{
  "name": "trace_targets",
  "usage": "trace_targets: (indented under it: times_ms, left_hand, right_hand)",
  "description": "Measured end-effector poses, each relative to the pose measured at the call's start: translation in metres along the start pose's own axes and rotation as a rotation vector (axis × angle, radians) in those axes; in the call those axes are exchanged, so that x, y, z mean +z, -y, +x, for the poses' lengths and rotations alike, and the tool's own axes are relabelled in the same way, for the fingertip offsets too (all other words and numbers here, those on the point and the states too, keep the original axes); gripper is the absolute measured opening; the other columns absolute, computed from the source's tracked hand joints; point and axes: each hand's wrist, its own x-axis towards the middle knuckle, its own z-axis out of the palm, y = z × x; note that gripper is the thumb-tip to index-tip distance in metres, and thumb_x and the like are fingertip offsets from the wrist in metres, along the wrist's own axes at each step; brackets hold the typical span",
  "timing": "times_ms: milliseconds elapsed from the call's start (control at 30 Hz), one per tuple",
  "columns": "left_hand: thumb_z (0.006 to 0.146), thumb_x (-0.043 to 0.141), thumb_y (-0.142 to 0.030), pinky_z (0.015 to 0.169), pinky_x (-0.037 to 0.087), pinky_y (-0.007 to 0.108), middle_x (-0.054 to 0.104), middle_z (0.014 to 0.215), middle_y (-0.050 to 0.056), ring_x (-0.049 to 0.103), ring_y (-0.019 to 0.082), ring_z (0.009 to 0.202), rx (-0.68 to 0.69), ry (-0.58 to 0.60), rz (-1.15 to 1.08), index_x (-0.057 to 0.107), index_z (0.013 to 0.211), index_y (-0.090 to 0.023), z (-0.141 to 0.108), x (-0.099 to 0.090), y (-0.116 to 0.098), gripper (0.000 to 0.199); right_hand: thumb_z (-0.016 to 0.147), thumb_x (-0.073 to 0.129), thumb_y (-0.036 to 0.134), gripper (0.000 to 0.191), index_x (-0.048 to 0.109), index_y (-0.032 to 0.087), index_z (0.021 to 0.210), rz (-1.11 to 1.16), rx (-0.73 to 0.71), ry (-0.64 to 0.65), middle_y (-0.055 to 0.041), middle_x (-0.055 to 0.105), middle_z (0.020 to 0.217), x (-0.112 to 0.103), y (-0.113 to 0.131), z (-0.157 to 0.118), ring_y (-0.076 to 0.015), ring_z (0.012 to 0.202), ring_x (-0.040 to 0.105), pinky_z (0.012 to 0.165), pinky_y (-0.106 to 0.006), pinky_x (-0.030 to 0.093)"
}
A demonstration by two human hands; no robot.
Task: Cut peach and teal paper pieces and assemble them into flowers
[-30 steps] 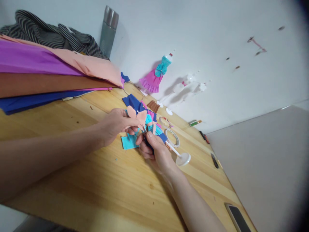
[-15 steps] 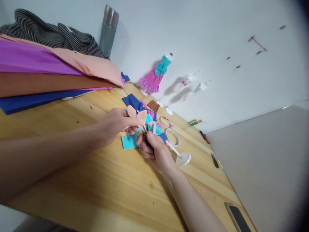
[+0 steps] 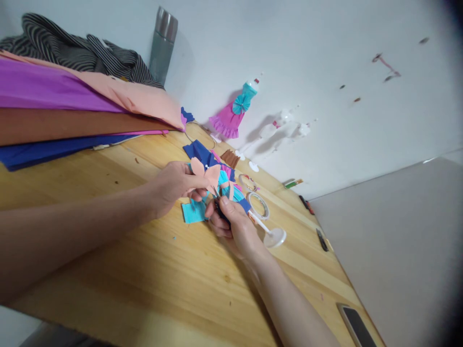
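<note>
Between the thumb and fingers of my left hand (image 3: 178, 185) is a peach paper piece (image 3: 212, 176) with petal-like lobes. My right hand (image 3: 233, 219) is closed around dark scissors (image 3: 221, 208), whose blades meet the lower edge of the peach paper. Under and beside the hands lie a turquoise paper piece (image 3: 193, 212), pleated turquoise paper (image 3: 237, 194) and dark blue paper (image 3: 198, 152). A white stand (image 3: 275, 237) lies on its side just right of my right hand, its round base toward the right.
On the wooden table (image 3: 162, 284) are tape rolls (image 3: 258, 206), a phone (image 3: 356, 325) and a cutter (image 3: 321, 240). A dressed doll figure (image 3: 240, 105), a grey bottle (image 3: 163, 46) and stacked coloured paper (image 3: 72, 120) stand or lie toward the wall.
</note>
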Motion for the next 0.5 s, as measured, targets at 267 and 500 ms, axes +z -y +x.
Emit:
trace_targets:
  times_ms: [267, 500]
  left_hand:
    - [0.071, 0.059, -0.011, 0.058, 0.044, 0.023, 0.061, 0.063, 0.004, 0.053, 0.01, 0.058, -0.004, 0.0, 0.012, 0.06, 0.062, -0.01, -0.001, 0.0001, 0.0001, 0.009]
    - [0.071, 0.06, -0.012, 0.056, 0.045, 0.022, 0.061, 0.062, 0.004, 0.053, 0.009, 0.055, -0.019, -0.016, 0.017, 0.06, 0.06, -0.011, -0.0011, -0.0001, -0.001, 0.01]
  right_hand:
    - [0.08, 0.058, 0.055, 0.043, 0.057, 0.015, 0.068, 0.013, -0.005, 0.004, 0.0105, 0.023, 0.044, -0.0002, -0.0006, -0.0001, -0.0046, 0.04, 0.013, 0.04, -0.022, 0.007]
    - [0.078, 0.06, 0.057, 0.044, 0.057, 0.015, 0.067, 0.015, -0.002, 0.002, 0.0107, 0.022, 0.044, 0.0013, 0.0014, -0.0007, -0.0046, 0.04, 0.013, 0.04, -0.022, 0.007]
